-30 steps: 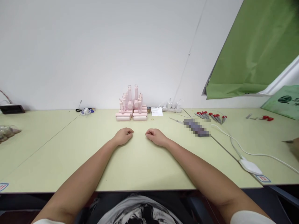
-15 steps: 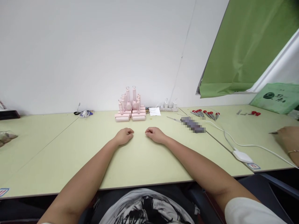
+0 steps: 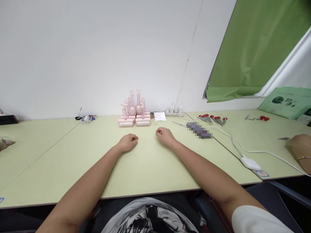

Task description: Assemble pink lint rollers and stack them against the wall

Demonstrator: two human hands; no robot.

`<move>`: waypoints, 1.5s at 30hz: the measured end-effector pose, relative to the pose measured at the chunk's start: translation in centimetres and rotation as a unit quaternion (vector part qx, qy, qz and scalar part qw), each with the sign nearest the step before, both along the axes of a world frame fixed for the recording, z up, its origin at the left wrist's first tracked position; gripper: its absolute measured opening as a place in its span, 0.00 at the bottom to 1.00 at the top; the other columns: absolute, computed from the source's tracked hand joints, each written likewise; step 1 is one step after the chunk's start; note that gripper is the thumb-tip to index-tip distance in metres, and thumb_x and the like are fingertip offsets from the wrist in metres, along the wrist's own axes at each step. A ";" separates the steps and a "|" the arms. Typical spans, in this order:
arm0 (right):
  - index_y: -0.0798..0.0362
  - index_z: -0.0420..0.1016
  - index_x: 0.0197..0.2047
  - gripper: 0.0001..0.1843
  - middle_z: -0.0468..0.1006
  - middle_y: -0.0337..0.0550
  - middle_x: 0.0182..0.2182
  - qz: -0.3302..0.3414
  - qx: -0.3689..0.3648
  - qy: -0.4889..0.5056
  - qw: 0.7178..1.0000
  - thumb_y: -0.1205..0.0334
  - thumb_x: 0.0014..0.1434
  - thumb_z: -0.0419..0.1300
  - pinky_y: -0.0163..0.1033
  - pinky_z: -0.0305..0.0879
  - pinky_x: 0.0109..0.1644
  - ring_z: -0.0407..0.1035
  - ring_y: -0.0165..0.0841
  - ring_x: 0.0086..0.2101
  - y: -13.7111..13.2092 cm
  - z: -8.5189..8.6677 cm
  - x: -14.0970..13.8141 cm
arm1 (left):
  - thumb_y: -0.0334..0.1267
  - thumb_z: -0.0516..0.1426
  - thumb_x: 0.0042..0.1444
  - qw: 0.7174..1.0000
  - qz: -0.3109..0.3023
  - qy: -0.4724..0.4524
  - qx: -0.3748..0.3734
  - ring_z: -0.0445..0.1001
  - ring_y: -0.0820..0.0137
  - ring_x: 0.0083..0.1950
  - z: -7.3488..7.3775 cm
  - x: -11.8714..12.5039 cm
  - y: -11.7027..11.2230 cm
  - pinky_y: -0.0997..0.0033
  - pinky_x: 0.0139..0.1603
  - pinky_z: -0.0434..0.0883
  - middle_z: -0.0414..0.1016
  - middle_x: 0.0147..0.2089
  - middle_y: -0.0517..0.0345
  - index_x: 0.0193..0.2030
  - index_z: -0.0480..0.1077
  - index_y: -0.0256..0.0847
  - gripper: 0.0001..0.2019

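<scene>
My left hand (image 3: 128, 142) rests on the pale green table (image 3: 145, 171) with its fingers loosely curled and nothing visible in them. Opposite it, my right hand (image 3: 166, 138) is held with thumb and fingers curled together, and no object shows in it either. A gap of bare tabletop separates the two. Beyond both hands, against the wall, stands a group of several pink lint rollers (image 3: 143, 123), handles upright with loops on top. A small yellowish ring (image 3: 155, 124) lies just past my right hand.
A white paper (image 3: 160, 116) and a power strip (image 3: 174, 114) lie by the wall. To the right are a blurred-out object (image 3: 199, 130), several red-tipped grey tools (image 3: 218, 120), a white cable with a flat adapter (image 3: 250, 163), and another person's hand (image 3: 301, 150). A coiled cable (image 3: 86, 119) sits left.
My right hand has moved slightly forward and to the right, away from my left, and its fingers have curled in. My left hand stays put. The view has shifted slightly.
</scene>
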State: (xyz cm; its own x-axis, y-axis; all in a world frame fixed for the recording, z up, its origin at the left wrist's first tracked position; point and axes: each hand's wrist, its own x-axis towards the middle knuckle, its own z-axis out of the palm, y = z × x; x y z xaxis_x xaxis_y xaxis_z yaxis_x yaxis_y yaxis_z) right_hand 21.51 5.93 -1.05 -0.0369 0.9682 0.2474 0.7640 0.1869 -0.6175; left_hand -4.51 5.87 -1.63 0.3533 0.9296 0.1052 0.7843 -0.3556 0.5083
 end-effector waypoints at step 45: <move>0.51 0.62 0.65 0.28 0.65 0.55 0.61 -0.002 0.197 -0.151 0.969 0.63 0.62 0.49 0.60 0.52 0.63 0.59 0.51 0.59 12.0 11.3 -10.3 | 0.38 0.53 0.56 0.998 0.001 0.053 0.027 0.77 0.59 0.49 -0.1 2.7 -0.5 0.62 0.51 0.70 0.78 0.50 0.52 0.49 0.77 0.43 0.17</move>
